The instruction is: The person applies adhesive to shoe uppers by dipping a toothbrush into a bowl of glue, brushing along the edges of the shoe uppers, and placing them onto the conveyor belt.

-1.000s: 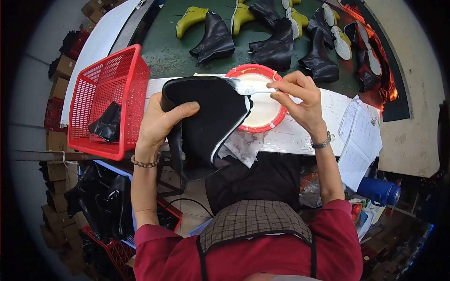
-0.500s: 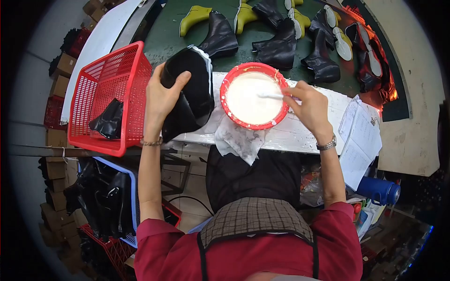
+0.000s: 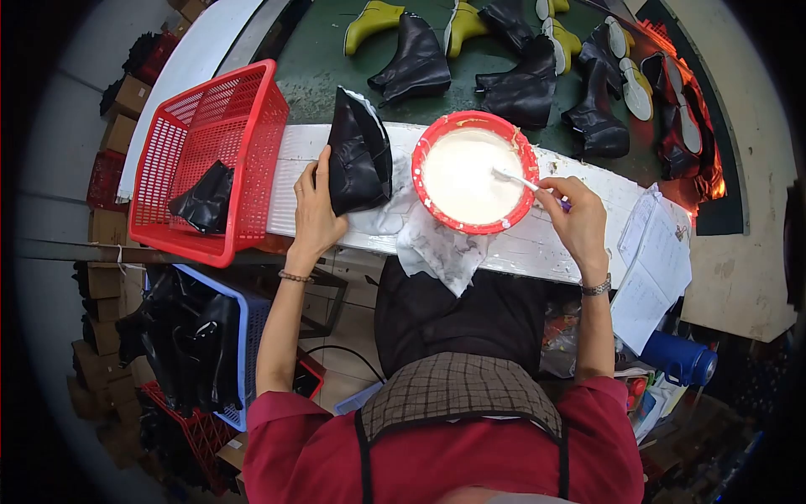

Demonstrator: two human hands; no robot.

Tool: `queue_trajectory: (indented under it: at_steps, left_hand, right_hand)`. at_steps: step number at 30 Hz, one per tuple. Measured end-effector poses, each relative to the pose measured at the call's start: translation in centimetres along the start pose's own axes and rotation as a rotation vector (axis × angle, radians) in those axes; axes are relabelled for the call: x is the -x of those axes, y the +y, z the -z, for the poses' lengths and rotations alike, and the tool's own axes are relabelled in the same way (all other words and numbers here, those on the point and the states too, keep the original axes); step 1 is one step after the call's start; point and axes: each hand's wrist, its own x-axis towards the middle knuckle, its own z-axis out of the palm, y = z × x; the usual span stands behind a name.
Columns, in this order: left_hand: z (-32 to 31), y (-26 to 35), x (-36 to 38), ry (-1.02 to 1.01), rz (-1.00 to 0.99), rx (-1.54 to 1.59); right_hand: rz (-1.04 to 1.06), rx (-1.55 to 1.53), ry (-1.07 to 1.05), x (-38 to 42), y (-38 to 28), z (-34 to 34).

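My left hand [image 3: 314,210] grips a black leather boot upper [image 3: 357,168] at its left side, above the white bench top. A band of white paste runs along the upper's far edge. In my right hand [image 3: 578,220] is a small white brush [image 3: 520,180], its handle pinched between the fingers. The brush's head is over the white liquid [image 3: 466,172] near the right side of a red bowl [image 3: 426,204]. Under the bowl and hanging over the bench's front edge lies a stained white cloth [image 3: 441,256].
A red plastic basket [image 3: 267,126] with a black upper in it stands at left. Black boots [image 3: 416,63] and yellow-green lasts [image 3: 369,25] lie on the green surface [image 3: 323,84] behind. Papers [image 3: 651,260] rest at right; a blue crate [image 3: 252,336] of black boots sits below left.
My left hand has turned the boot upper more upright and now grips it lower, at its side. The brush has shifted from the bowl's middle toward its right rim. The whole view has shifted slightly.
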Motion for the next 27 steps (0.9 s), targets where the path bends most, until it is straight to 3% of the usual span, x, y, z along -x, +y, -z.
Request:
queue_trajectory:
  at_steps: [5, 8, 10, 13, 15, 21, 25, 27]
  left_hand:
    - [1.4, 1.1, -0.1, 0.175, 0.012, 0.145]
    - [3.0, 4.3, 0.5, 0.370, -0.134, 0.143]
    - [3.9, 6.4, 0.7, 0.393, -0.176, 0.142]
    - [4.4, 7.9, 1.1, 0.449, -0.259, 0.116]
    - [5.1, 9.1, 1.7, 0.420, -0.316, 0.186]
    - [4.4, 9.3, 2.7, 0.367, -0.349, 0.331]
    - [4.2, 10.2, 1.3, 0.467, -0.316, 0.375]
    - [3.9, 10.8, 0.2, 0.613, -0.257, 0.419]
  right_hand:
    - [-0.043, -0.026, 0.067, 0.9, 0.0, -0.2]
    - [-0.018, -0.211, 0.107, 0.3, -1.8, -0.5]
    - [0.041, -0.443, 0.104, 0.0, -3.5, -0.9]
    - [0.159, -0.548, 0.044, -0.6, -4.8, -1.9]
    - [0.121, -0.551, 0.032, -1.1, -5.0, -1.7]
    - [0.198, -0.500, 0.250, -4.7, -3.3, -0.6]
    - [0.254, -0.546, 0.300, -4.9, -4.3, 0.0]
    - [0.215, -0.555, 0.267, -3.3, -4.8, -0.4]
